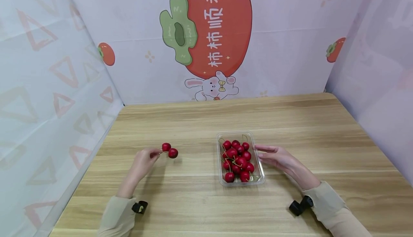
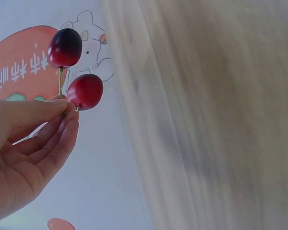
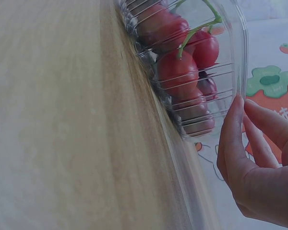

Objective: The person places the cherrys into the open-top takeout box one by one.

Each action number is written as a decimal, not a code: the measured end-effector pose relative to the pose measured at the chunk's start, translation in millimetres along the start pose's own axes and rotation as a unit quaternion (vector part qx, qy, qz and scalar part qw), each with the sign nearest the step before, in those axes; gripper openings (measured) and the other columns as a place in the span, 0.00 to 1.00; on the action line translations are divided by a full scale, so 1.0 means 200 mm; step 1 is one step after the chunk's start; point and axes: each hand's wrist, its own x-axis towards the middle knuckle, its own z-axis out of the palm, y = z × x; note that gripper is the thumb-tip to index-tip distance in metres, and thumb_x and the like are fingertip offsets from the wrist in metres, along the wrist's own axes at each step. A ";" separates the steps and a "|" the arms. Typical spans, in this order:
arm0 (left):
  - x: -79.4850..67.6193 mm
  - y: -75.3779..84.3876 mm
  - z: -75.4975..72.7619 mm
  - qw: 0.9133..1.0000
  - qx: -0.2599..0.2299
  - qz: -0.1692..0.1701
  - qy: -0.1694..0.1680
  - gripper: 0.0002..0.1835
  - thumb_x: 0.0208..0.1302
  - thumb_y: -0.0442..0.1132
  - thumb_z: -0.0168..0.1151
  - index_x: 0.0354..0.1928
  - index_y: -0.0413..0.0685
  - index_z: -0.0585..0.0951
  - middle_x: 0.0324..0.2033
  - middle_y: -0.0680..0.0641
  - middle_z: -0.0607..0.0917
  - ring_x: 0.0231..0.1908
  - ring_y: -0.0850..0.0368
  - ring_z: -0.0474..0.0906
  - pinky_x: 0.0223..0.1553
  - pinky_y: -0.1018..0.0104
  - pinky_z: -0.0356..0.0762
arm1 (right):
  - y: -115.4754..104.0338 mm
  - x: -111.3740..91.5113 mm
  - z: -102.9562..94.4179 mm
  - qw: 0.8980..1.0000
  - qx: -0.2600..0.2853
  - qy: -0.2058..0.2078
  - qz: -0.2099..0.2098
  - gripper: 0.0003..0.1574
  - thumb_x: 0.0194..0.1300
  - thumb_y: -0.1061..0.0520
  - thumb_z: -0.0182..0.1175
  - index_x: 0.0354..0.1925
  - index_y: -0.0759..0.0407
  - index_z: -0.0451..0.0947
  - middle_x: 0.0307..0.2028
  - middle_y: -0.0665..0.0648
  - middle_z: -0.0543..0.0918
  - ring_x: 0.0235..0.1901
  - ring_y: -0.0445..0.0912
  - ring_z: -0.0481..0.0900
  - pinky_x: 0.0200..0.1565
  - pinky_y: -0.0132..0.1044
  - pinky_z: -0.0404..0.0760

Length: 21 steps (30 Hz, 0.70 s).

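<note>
Two dark red cherries (image 1: 172, 153) hang out in front of my left hand (image 1: 145, 162), which pinches their thin stems between thumb and fingertips. In the left wrist view, both cherries (image 2: 65, 48) are held above the table by that hand (image 2: 29, 148). A clear plastic container (image 1: 221, 174) stands on the table, heaped with red cherries (image 1: 240, 161) with green stems. At its right side, my right hand (image 1: 284, 161) holds the rim lightly with its fingertips. The right wrist view shows this hand (image 3: 259, 163) at the container's rim, its ribbed wall (image 3: 225, 88) facing me.
The wooden table (image 1: 193, 208) carries the container. Behind it hangs a pale cloth backdrop (image 1: 135, 68) printed with persimmons and a rabbit. Side cloths (image 1: 58, 122) border the table. A black wrist camera (image 1: 139, 207) sits at the left cuff, another (image 1: 300, 205) at the right.
</note>
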 end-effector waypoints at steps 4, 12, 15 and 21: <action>0.02 0.03 0.02 1.000 -0.005 0.013 0.003 0.08 0.50 0.24 0.59 0.34 0.34 0.81 0.31 0.40 0.83 0.31 0.51 0.78 0.32 0.62 0.78 | 0.00 0.00 0.00 1.000 -0.001 -0.002 0.000 0.19 0.53 0.73 0.56 0.39 0.52 0.79 0.40 0.49 0.82 0.39 0.44 0.80 0.46 0.34 0.75; 0.06 0.09 0.04 0.999 -0.014 0.035 0.001 0.08 0.51 0.24 0.59 0.35 0.36 0.81 0.31 0.43 0.82 0.30 0.54 0.78 0.32 0.64 0.77 | 0.00 0.00 0.00 1.000 0.002 0.004 0.001 0.20 0.53 0.73 0.56 0.38 0.52 0.80 0.40 0.50 0.82 0.39 0.44 0.80 0.45 0.34 0.75; 0.08 0.12 0.05 0.999 -0.009 0.046 0.004 0.07 0.51 0.24 0.60 0.34 0.37 0.81 0.30 0.44 0.82 0.30 0.55 0.77 0.32 0.64 0.77 | 0.00 0.01 0.00 1.000 0.001 0.005 0.001 0.20 0.53 0.73 0.55 0.38 0.52 0.80 0.40 0.50 0.82 0.38 0.44 0.80 0.45 0.34 0.75; 0.12 0.18 0.07 0.998 -0.016 0.054 -0.009 0.08 0.51 0.25 0.60 0.34 0.38 0.81 0.30 0.46 0.82 0.30 0.55 0.77 0.33 0.65 0.77 | 0.00 0.01 -0.01 1.000 -0.002 0.003 0.000 0.20 0.53 0.73 0.55 0.38 0.52 0.79 0.40 0.50 0.82 0.38 0.44 0.80 0.45 0.34 0.75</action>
